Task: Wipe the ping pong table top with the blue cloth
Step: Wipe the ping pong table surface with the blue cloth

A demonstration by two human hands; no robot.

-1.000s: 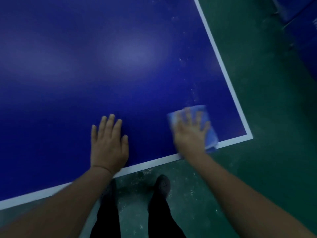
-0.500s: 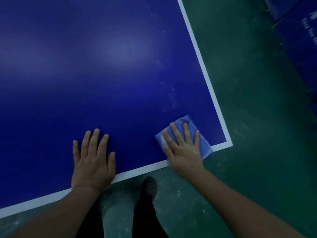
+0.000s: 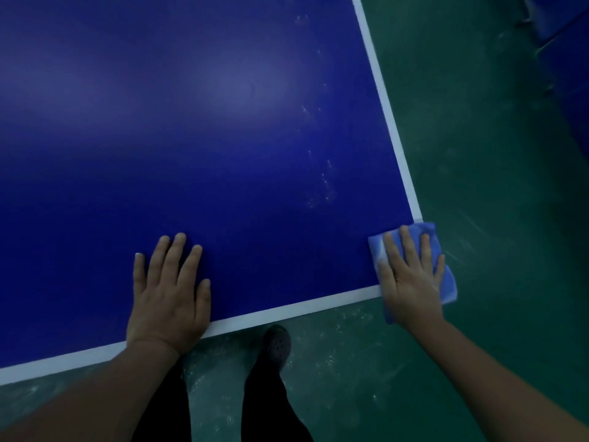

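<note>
Head view: looking down on the near right corner of the table [image 3: 223,138], person standing at the near edge.
Table: dark blue top, white line along the near and right edges; pale glare patch toward the middle.
Blue cloth [image 3: 447,282]: folded pad lying right on the near right corner, covering the corner of the white line; its right and near parts hang past the table edges over the floor.
Right hand [image 3: 411,279]: palm down, flat on the blue cloth; fingers [image 3: 390,250] straight and slightly spread, pressing the cloth onto the corner, not curled round it.
Left hand [image 3: 167,295]: palm down, flat on the bare table beside the near edge, well apart from the cloth; fingers straight, slightly spread, thumb out to the side; heel of the hand over the white line.
Marks [image 3: 325,186]: faint whitish specks in a loose row on the top, running parallel to the right edge, beyond the cloth.
Floor [image 3: 478,154]: green, scuffed with pale streaks.
Shoe [image 3: 276,344]: dark, perforated, on the floor below the near edge; dark trouser legs either side.
</note>
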